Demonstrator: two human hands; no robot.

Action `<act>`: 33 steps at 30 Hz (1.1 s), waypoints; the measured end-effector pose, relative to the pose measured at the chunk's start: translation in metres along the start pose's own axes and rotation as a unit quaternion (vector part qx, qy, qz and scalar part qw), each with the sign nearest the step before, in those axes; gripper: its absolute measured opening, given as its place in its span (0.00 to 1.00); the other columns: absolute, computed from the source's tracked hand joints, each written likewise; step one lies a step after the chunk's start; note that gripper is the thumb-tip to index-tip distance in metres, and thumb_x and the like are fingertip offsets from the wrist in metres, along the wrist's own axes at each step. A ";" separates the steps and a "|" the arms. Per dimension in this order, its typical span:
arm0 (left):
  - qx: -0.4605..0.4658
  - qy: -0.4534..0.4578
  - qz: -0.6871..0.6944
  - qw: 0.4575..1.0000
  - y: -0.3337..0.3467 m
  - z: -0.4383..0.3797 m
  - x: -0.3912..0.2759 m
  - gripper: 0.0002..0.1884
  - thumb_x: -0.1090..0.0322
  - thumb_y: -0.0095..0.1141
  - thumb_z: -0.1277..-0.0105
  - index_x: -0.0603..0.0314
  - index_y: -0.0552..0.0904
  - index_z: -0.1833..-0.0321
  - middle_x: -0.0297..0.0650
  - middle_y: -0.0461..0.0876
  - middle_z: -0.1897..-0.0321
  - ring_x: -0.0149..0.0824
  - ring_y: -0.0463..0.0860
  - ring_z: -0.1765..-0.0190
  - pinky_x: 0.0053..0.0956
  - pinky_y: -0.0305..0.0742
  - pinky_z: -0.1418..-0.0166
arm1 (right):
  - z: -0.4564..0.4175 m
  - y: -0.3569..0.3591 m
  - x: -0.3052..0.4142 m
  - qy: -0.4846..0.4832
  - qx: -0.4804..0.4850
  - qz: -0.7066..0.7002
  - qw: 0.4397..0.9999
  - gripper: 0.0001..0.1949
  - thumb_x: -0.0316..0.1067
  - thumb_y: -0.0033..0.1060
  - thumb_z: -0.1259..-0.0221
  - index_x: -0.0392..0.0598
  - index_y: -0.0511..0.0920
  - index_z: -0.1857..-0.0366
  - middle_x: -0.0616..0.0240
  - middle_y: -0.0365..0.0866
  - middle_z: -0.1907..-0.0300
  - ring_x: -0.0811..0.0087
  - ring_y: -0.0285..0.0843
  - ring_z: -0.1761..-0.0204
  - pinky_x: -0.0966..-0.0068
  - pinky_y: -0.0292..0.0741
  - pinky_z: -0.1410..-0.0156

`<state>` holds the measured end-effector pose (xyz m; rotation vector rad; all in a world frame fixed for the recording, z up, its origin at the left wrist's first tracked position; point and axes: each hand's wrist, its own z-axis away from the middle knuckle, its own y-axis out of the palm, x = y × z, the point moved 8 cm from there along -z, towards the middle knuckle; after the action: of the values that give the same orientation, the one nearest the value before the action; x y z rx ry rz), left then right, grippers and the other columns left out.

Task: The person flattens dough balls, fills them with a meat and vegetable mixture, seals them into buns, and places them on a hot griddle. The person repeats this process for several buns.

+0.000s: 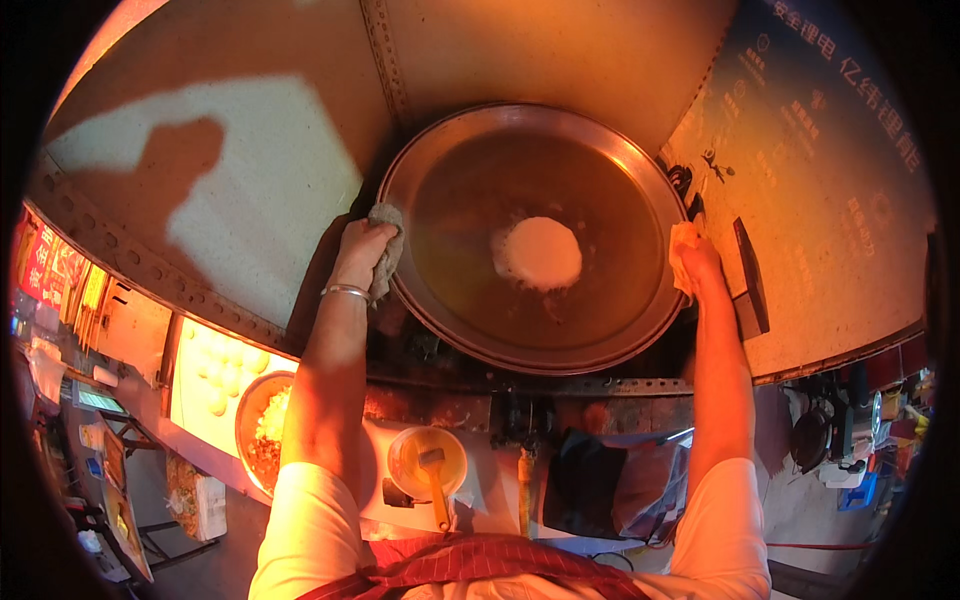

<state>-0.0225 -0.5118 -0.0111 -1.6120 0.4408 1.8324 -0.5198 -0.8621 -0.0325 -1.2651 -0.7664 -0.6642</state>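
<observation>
A wide, round metal pan [525, 358] sits before me, with a shallow layer of brownish liquid [480, 180] that looks like oil. Near its middle lies a round white piece [541, 253], perhaps dough, with some froth at its left edge. My left hand [361, 249] grips the pan's left rim through a folded grey cloth [386, 244]. On the opposite side, my right hand [699, 261] holds the right rim through a yellowish cloth [679, 262]. What supports the pan is mostly hidden beneath it.
Curved metal panels [525, 52] stand around the pan's far side. At lower left are a bowl of chopped food [262, 435] and a tray with pale round balls [221, 367]. A brush [435, 480] rests in a tub [405, 457] near my waist. A dark bracket [750, 277] is at right.
</observation>
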 end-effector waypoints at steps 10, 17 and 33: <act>0.004 0.011 -0.004 1.000 -0.004 -0.005 0.005 0.09 0.69 0.59 0.42 0.68 0.81 0.64 0.36 0.81 0.72 0.30 0.80 0.70 0.29 0.73 0.67 | 0.009 0.000 0.013 0.012 0.004 0.027 1.000 0.20 0.36 0.59 0.41 0.29 0.77 0.50 0.46 0.82 0.53 0.57 0.82 0.52 0.68 0.75 0.51; 0.011 -0.017 0.001 1.000 -0.002 0.001 0.002 0.08 0.69 0.59 0.41 0.68 0.81 0.63 0.37 0.81 0.72 0.30 0.79 0.70 0.29 0.73 0.68 | -0.004 0.002 -0.004 0.013 0.019 0.020 1.000 0.22 0.37 0.59 0.41 0.29 0.76 0.48 0.43 0.81 0.50 0.55 0.81 0.48 0.68 0.75 0.46; -0.146 0.150 -0.036 0.977 -0.038 0.061 -0.035 0.18 0.60 0.58 0.34 0.73 0.80 0.53 0.48 0.82 0.58 0.41 0.80 0.54 0.33 0.73 0.47 | 0.088 -0.036 0.061 -0.048 -0.089 0.236 0.967 0.24 0.47 0.53 0.34 0.30 0.77 0.51 0.37 0.78 0.48 0.43 0.75 0.42 0.58 0.72 0.40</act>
<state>-0.0421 -0.4537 0.0401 -2.0904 0.2460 1.6631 -0.5242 -0.7839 0.0489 -1.5838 -0.4608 -0.2888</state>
